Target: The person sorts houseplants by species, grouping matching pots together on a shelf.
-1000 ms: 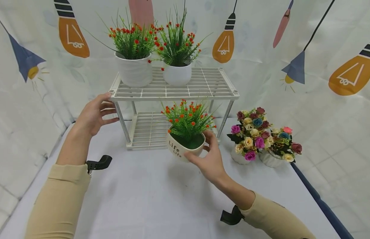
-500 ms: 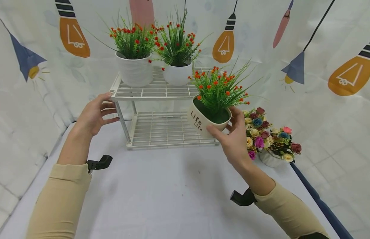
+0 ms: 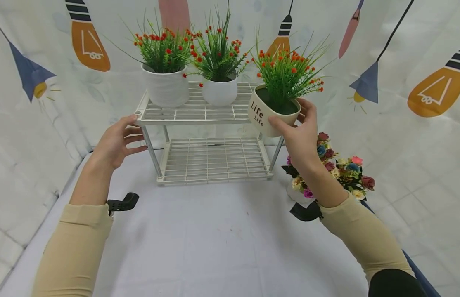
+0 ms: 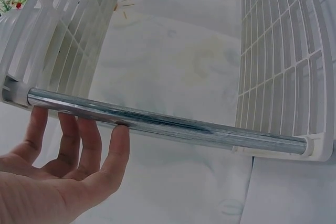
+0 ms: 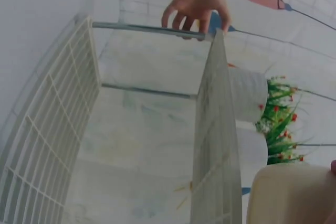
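In the head view, my right hand (image 3: 298, 132) grips a cream pot (image 3: 265, 113) lettered "Life", holding green grass with small red-orange flowers. It tilts slightly in front of the right end of a white two-tier wire shelf (image 3: 215, 122); whether it touches the top tier cannot be told. In the right wrist view the pot (image 5: 294, 195) fills the lower right corner. My left hand (image 3: 116, 142) holds the shelf's front left corner. The left wrist view has its fingers (image 4: 118, 148) against the metal post (image 4: 157, 121). Two white pots, one (image 3: 167, 88) beside the other (image 3: 220, 91), stand on the top tier.
Pots of mixed artificial roses (image 3: 350, 177) stand right of the shelf, partly behind my right forearm. A white cloth (image 3: 200, 231) covers the table. Behind hangs a pale curtain (image 3: 315, 24) printed with light bulbs and lamps.
My right hand has raised the lettered pot from the front of the lower tier, up and rightward to the top tier's height. My left hand stays at the shelf corner.
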Demonstrator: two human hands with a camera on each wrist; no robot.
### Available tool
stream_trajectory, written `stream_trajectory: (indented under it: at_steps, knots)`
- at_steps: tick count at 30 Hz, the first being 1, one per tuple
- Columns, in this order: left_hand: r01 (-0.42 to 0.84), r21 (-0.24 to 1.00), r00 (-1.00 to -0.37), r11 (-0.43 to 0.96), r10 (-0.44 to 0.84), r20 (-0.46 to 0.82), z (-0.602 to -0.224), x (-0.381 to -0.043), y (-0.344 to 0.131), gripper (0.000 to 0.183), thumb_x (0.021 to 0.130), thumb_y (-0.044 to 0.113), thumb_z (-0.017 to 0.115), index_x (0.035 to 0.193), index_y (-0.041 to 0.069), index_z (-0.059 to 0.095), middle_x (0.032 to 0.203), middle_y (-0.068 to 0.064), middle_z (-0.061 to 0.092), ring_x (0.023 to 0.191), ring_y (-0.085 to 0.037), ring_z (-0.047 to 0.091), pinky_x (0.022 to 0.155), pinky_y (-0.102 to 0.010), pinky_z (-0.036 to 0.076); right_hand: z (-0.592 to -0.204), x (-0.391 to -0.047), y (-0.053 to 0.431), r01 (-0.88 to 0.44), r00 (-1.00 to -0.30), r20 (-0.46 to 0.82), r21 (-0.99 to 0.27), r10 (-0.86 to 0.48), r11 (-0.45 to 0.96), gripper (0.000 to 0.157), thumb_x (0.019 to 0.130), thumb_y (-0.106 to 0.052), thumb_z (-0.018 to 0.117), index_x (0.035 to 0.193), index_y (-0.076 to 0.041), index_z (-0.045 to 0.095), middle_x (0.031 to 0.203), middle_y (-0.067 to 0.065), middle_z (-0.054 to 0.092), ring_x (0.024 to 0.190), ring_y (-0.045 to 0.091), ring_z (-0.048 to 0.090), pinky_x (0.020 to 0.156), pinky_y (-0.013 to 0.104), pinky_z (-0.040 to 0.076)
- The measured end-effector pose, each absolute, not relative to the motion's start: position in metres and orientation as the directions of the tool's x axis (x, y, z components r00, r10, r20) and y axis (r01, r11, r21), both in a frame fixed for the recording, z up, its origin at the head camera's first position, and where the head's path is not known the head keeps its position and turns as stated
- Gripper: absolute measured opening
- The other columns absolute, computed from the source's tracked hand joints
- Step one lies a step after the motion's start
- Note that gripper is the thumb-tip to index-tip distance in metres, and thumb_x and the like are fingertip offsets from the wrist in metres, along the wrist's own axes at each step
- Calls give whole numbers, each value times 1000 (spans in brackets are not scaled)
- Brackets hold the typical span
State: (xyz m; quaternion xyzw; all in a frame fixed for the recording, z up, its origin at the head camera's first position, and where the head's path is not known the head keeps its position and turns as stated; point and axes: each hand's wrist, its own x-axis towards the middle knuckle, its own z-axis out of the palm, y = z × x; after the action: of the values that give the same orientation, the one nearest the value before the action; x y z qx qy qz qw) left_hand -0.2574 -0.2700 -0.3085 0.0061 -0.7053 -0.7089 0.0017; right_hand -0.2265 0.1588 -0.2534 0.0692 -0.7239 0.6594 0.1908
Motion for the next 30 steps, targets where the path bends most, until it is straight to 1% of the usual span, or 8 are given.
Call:
stream_trajectory:
  at_steps: [3,8,15,20,30]
  knots:
    - [-14,1000,-1000,-5,-7,-14,-309,-258,-270,52,102,57,55,132,15,53,124,-6,47,112,-22,52,77,-28,59,-244,-245,159,-336,-918,354,-934,179,121,78,89,-17,82,150,-12,33,140,10,39,127,22,45,102,39,49]
    - [-27,1000,-1000,-4,-6,-27,-310,-258,-270,49,101,58,56,129,17,54,126,-8,47,113,-21,53,79,-29,59,-233,-276,155,-292,-932,306,-951,195,99,79,87,-17,83,149,-11,33,139,9,41,126,21,49,100,36,51]
    - [-36,999,-999,-20,-11,-36,-310,-258,-272,50,101,58,57,128,16,54,125,-7,47,113,-20,53,79,-29,59,-223,-310,143,-232,-934,264,-961,243,150,80,85,-17,84,147,-13,34,138,7,43,124,19,52,97,29,51]
    - [-31,999,-999,-11,-17,-31,-310,-258,-271,50,101,58,56,129,17,54,125,-6,47,113,-21,53,78,-28,59,-223,-323,137,-205,-938,252,-956,237,208,82,86,-22,85,149,-13,32,140,6,44,125,19,52,97,27,50]
    - [-21,1000,-1000,-3,-17,-21,-310,-258,-272,50,101,59,55,131,18,54,126,-7,47,113,-21,53,78,-28,59,-228,-334,134,-177,-935,265,-924,234,339,82,85,-31,86,147,-10,37,139,6,46,121,17,50,95,27,50]
